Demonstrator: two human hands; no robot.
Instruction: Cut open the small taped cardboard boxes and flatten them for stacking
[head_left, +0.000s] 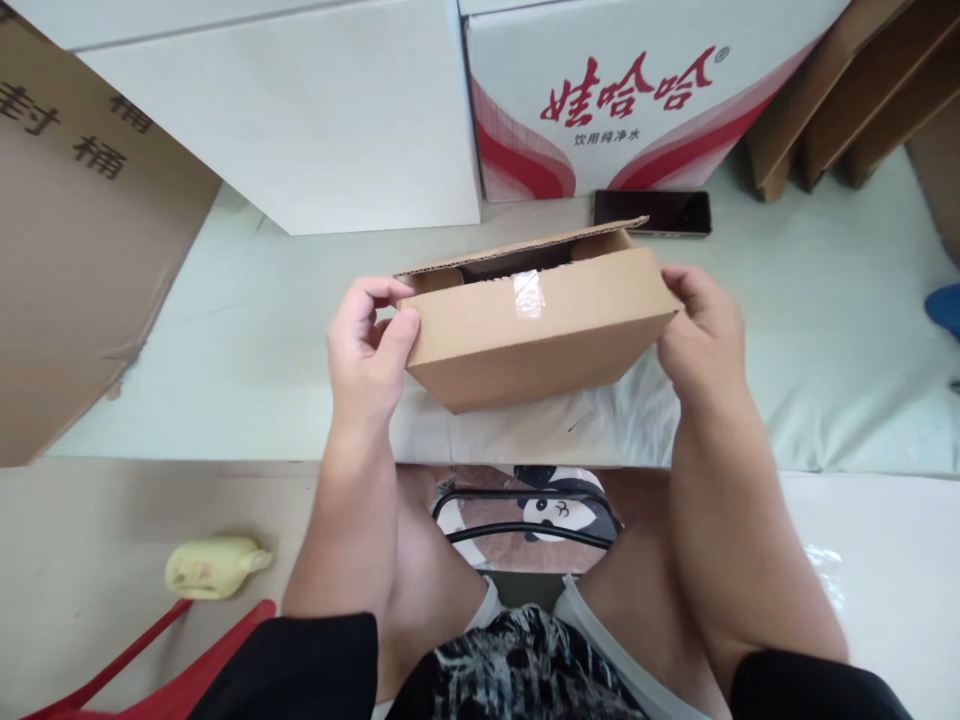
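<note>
A brown cardboard box [536,360] is held up between my two hands, tilted above the pale green surface. Its top flap [517,247] stands partly raised, leaving a dark gap along the upper edge. A short strip of clear tape [529,294] sits on the middle of the near panel and ends in a ragged edge at the gap. My left hand [373,340] grips the box's left corner, thumb in front and fingers behind. At the right corner my right hand [701,325] is closed on the cardboard, its fingertips partly hidden.
Behind the box lie a black phone [652,212], a white carton with red print [660,100] and a plain white box [300,110]. Large cardboard [82,260] stands left, folded cardboard [847,90] at right. A yellow bottle [214,567] lies on the floor near a red plastic piece [202,660].
</note>
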